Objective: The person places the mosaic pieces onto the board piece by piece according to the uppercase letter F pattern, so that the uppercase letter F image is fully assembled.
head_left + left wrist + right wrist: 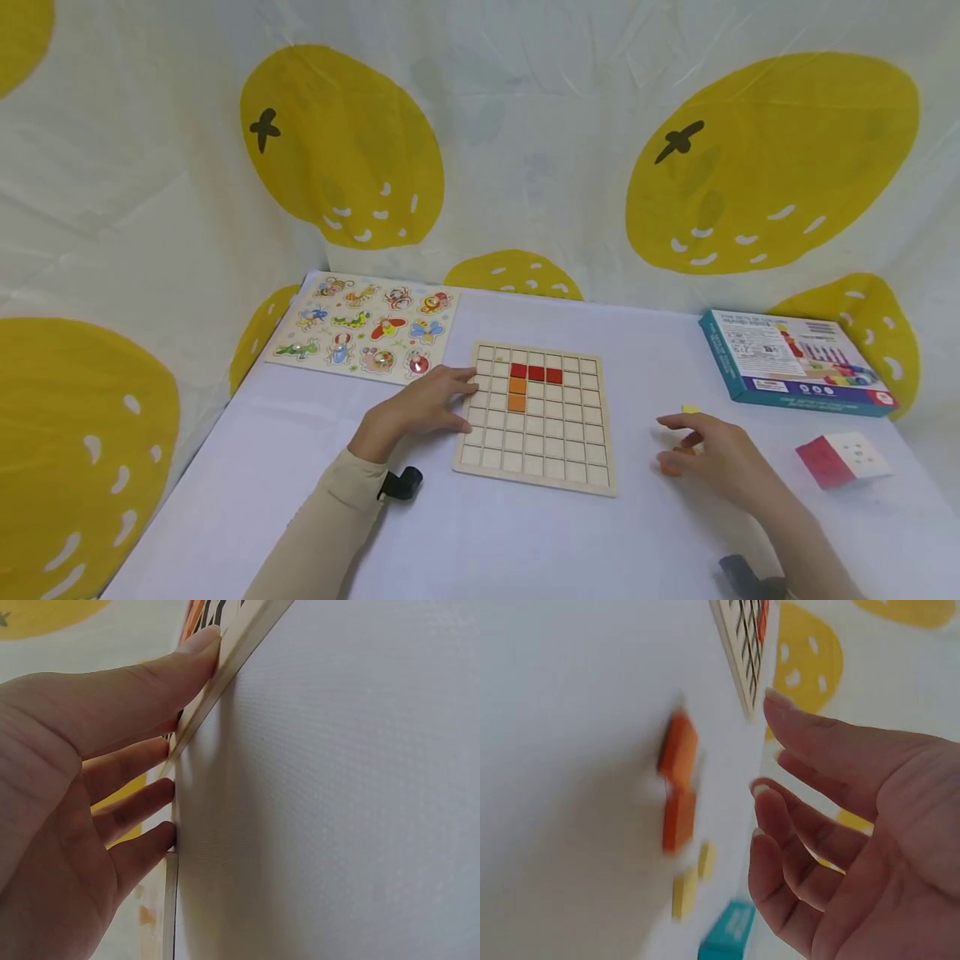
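A wooden grid board [555, 425] lies flat in the middle of the table. Three red tiles [536, 373] form a row on it, and orange tiles [517, 393] run down below the left one. At the board's left edge rests my left hand [427, 404], its thumb on the rim and its fingers extended along the side. My right hand [716, 454], loosely bent and holding nothing, hovers right of the board. Beneath it lie two orange blocks [679, 750], with yellow blocks [683, 892] beyond them in the right wrist view.
An insect picture puzzle board [367, 367] lies at the back left. A teal-edged toy box [795, 362] is at the back right, with a red-and-white cube [840, 462] in front of it. A fruit-printed curtain [525, 192] stands behind the table.
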A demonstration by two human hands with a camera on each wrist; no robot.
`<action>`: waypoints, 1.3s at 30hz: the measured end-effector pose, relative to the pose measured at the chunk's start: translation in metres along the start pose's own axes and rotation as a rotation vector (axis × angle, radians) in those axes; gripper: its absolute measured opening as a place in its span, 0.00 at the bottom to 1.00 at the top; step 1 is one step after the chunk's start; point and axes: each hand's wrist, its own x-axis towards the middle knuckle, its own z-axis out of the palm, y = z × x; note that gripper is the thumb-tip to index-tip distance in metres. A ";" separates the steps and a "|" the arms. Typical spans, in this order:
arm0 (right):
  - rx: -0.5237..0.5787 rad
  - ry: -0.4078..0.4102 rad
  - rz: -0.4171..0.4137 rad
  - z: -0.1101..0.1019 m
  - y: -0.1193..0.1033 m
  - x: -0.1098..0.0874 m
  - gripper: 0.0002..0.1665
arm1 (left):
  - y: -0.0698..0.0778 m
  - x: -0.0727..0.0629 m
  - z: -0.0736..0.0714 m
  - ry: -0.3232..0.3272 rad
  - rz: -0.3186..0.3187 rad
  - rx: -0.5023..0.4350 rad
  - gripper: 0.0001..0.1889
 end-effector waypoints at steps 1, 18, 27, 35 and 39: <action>-0.017 -0.002 0.001 -0.004 0.007 -0.002 0.37 | 0.000 0.000 0.000 -0.001 -0.001 -0.001 0.36; -0.030 -0.077 0.047 0.012 0.030 0.008 0.26 | -0.002 0.000 0.004 0.005 0.004 -0.009 0.36; -0.034 -0.058 0.046 0.015 0.027 0.013 0.21 | -0.002 -0.001 0.003 0.015 0.017 -0.010 0.35; -0.047 -0.038 0.042 0.015 0.023 0.014 0.23 | -0.003 0.000 0.002 0.019 0.018 -0.003 0.35; -0.054 -0.032 0.025 0.015 0.022 0.014 0.23 | -0.003 0.001 0.002 0.021 0.016 -0.001 0.35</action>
